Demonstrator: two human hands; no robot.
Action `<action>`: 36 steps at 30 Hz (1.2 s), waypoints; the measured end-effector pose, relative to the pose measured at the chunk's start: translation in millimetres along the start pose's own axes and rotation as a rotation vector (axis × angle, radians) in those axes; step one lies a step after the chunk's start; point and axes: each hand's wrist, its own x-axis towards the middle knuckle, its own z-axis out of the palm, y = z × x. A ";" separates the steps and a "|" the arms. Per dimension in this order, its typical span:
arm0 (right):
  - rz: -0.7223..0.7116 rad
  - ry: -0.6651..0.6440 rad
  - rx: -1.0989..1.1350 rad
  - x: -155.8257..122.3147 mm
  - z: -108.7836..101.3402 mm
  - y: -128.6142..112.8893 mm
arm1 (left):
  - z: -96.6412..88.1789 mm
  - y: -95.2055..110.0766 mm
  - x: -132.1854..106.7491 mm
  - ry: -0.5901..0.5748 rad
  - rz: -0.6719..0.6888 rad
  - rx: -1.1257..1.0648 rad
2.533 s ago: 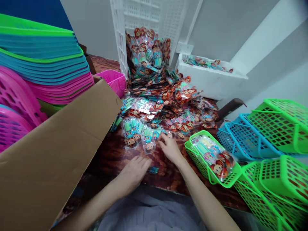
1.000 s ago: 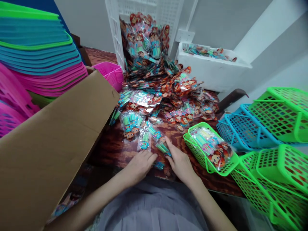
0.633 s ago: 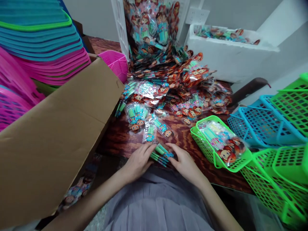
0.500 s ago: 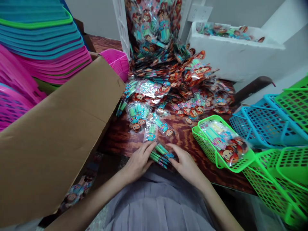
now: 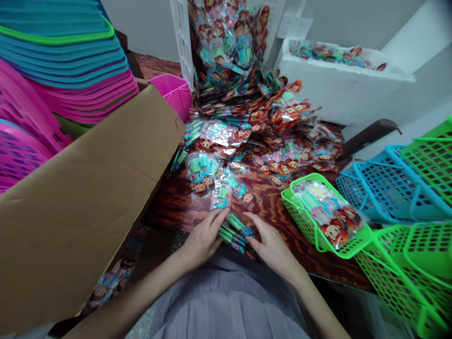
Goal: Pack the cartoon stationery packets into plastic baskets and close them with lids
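At the table's front edge, a small stack of clear packets with green sticks (image 5: 233, 233) lies between my two hands. My left hand (image 5: 205, 235) is closed on the left end of the stack, its fingertips at the top edge. On the right side, my right hand (image 5: 270, 242) grips the same stack, thumb on the near side and index finger at the far side. Just beyond my hands are a single packet with a blue label (image 5: 221, 195) and another packet with a cartoon head (image 5: 240, 188), both flat on the wood.
A large heap of similar packets (image 5: 243, 108) covers the table's back. Left stands a cardboard box (image 5: 88, 188) beside stacked baskets (image 5: 70, 61). A green basket (image 5: 300, 221) holding packets sits right, near blue baskets (image 5: 388, 183). A white foam box (image 5: 339, 84) is behind.
My right hand has shifted slightly, and more of the stack's lower right end shows beneath its thumb. My left hand stays on the stack. The view has tilted a little.
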 end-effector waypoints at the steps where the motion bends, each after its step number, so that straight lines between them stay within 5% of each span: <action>1: 0.001 0.000 -0.002 0.3 0.1 0.2 | -0.1 0.2 0.0 -0.001 -0.003 0.003; 7: -0.081 -0.059 -0.033 -0.4 -1.2 -13.5 | -1.4 3.4 9.2 0.019 0.085 0.237; 11: -0.139 -0.162 0.003 12.4 -11.5 -22.8 | -3.3 5.0 28.2 -0.155 0.240 0.379; 14: -0.101 -0.192 0.082 46.9 -27.9 -18.8 | -4.4 4.3 41.4 -0.261 0.222 0.372; 16: -0.021 0.092 0.014 82.9 -42.2 -12.6 | -4.5 3.8 47.2 -0.285 0.186 0.361; 19: 0.213 0.716 -0.278 144.4 -65.7 -1.7 | -2.1 3.1 50.5 -0.313 0.141 0.353; 21: 0.390 0.903 -0.322 180.0 -78.4 6.1 | 1.7 1.3 49.7 -0.313 0.114 0.355; 24: 0.533 0.849 -0.300 212.7 -83.2 17.4 | 8.9 -2.7 46.5 -0.289 0.093 0.340; 27: 0.466 0.776 -0.418 217.6 -69.0 25.9 | 11.7 -3.3 44.8 -0.292 0.065 0.313; 36: 0.119 0.506 -0.737 130.3 -1.1 21.1 | -1.0 6.0 40.3 -0.297 0.075 0.320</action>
